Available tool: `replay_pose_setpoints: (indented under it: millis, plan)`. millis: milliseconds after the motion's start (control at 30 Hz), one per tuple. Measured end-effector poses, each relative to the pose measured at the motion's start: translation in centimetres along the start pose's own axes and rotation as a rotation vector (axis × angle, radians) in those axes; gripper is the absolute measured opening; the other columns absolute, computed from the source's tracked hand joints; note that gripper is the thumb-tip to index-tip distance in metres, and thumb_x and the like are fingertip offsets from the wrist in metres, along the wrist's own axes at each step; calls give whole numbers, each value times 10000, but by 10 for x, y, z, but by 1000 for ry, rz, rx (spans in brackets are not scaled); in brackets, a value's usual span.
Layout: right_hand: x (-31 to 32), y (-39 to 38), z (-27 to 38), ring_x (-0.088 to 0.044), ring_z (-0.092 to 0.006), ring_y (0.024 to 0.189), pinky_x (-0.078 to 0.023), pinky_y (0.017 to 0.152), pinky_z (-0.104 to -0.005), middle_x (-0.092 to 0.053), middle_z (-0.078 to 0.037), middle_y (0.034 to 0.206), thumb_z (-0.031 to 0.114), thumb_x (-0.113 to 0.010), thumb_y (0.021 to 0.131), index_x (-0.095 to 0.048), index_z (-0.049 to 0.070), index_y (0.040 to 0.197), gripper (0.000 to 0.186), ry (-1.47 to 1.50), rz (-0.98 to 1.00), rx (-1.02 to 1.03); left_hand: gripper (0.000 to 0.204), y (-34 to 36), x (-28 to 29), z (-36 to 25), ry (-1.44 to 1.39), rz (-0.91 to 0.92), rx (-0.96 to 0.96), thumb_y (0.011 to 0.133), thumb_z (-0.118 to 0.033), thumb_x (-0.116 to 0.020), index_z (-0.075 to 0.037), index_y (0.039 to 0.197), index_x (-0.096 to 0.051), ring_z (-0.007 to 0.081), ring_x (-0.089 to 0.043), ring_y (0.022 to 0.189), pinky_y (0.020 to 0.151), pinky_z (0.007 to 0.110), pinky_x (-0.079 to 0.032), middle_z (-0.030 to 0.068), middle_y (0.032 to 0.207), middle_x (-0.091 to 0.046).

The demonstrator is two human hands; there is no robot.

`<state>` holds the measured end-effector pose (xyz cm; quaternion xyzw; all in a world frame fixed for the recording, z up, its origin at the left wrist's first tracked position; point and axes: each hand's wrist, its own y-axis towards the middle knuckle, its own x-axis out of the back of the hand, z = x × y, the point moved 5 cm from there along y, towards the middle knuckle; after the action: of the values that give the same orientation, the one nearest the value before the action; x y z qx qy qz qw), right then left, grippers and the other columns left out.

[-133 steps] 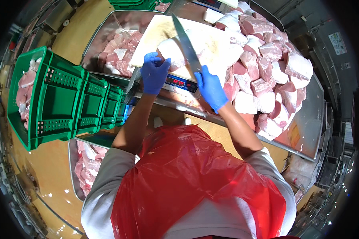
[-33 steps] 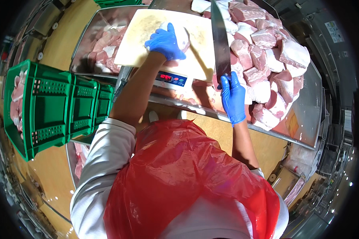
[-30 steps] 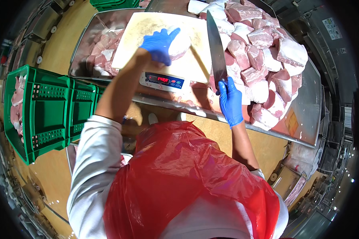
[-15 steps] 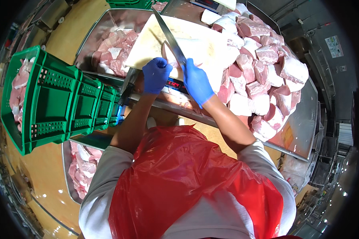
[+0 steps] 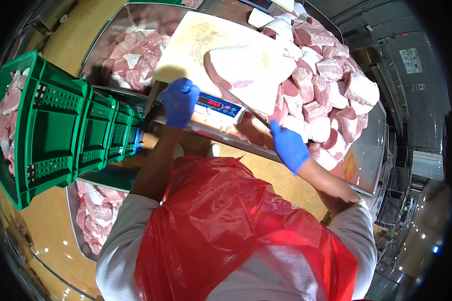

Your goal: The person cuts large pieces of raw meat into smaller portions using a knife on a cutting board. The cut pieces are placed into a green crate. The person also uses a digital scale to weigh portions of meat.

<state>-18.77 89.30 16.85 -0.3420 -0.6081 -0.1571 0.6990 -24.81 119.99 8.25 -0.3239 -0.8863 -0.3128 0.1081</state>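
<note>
A long knife point(image 5: 244, 108) is held in my blue-gloved right hand point(image 5: 290, 145), its blade slanting up and left over the front edge of the white cutting board point(image 5: 186, 55). The blade's far end lies close to the near edge of a large pork piece point(image 5: 231, 67), pale fat uppermost, resting on the board. My left hand point(image 5: 180, 103), also gloved in blue, is closed beside the digital scale point(image 5: 216, 104), left of its lit display. Whatever its fingers hold, if anything, is hidden. Neither hand touches the pork piece.
A large heap of pork chunks point(image 5: 331, 95) covers the right of the metal table. At the left is a metal tub point(image 5: 93, 57) of cut pieces. Green crates point(image 5: 55, 128) stand left of me, with another metal tray point(image 5: 79, 233) of meat below.
My right hand has swung the knife down and to the right, its tip now lower. My left hand has shifted left, uncovering the scale. The view has moved slightly.
</note>
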Motion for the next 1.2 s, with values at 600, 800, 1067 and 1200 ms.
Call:
replay_pose_setpoints:
  millis: [600,800,1067,1200]
  plan:
    - [31,124,75,-661,-435,741,-515,613,-516,-661,-243,834,181,-530,971,-460,40,1078,190,347,-503,130,103,-17,-40,-47,-45,3,-191,751,3,-699,-47,813,-635,293,-654,811,727,389,-540,121,883,-602]
    - [11,105,50,-683,-418,802,-532,658,-513,-680,-251,886,169,-534,953,-474,53,1133,223,166,-286,195,126,-23,-28,-33,-81,71,-114,732,16,-718,-52,778,-623,288,-641,769,687,373,-524,119,831,-615]
    - [43,-12,-41,-645,-423,673,-497,582,-512,-647,-213,781,134,-546,953,-497,43,1149,221,-77,-52,151,161,20,103,-44,122,-258,-286,701,30,-731,-87,751,-632,184,-575,656,591,303,-473,35,745,-594]
    - [27,-37,-58,-646,-426,659,-490,546,-478,-673,-208,771,135,-594,966,-518,19,1071,173,276,-406,36,132,69,319,-78,921,-1039,-434,753,-88,-729,-22,867,-731,210,-615,641,583,345,-480,93,784,-703]
